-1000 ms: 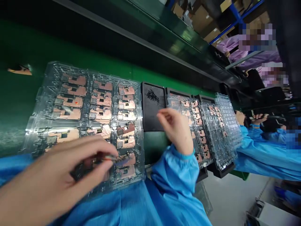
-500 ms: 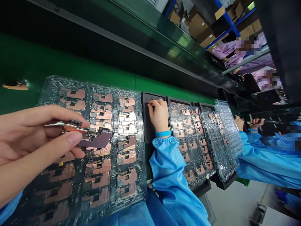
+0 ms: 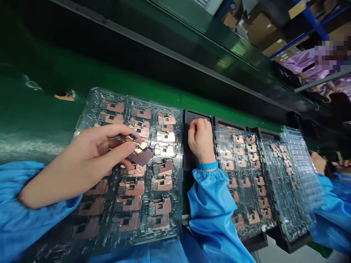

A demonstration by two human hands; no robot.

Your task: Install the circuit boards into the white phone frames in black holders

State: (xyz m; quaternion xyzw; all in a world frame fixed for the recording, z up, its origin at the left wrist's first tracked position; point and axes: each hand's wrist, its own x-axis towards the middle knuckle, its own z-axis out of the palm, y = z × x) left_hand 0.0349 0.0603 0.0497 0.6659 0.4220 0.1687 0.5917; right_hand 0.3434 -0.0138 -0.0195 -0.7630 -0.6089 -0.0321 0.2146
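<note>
Your left hand [image 3: 82, 164] is over the large clear blister tray [image 3: 137, 99], about mid-tray, fingers clenched in a pinch on a small metallic board piece [image 3: 134, 144]. A dark maroon film [image 3: 141, 157] sticks out under that piece, just above the tray's pockets. Exact part type is too small to tell.

Your right hand [image 3: 201, 140] is just right of the large clear blister tray, curled down onto a black tray [image 3: 186, 146]. Its fingertips [image 3: 193, 124] are at the black tray's far end. You can't tell from this view if those fingers grip anything; the hand hides what's under them. A blue wristband [image 3: 207, 165] sits above the cuff of your blue sleeve [image 3: 211, 208].

The large clear blister tray holds rows of copper-faced circuit boards [image 3: 164, 184] and rests on the green worktop [image 3: 41, 117]. A small copper-coloured scrap [image 3: 64, 96] lies on the worktop, left of it.

Further right of the large clear blister tray are more clear trays of boards [image 3: 246, 182], overlapping, with a co-worker's hand [image 3: 318, 162] past them. People in purple gowns [image 3: 301, 62] and cardboard boxes [image 3: 263, 29] on blue-framed shelving are beyond it, top right.
</note>
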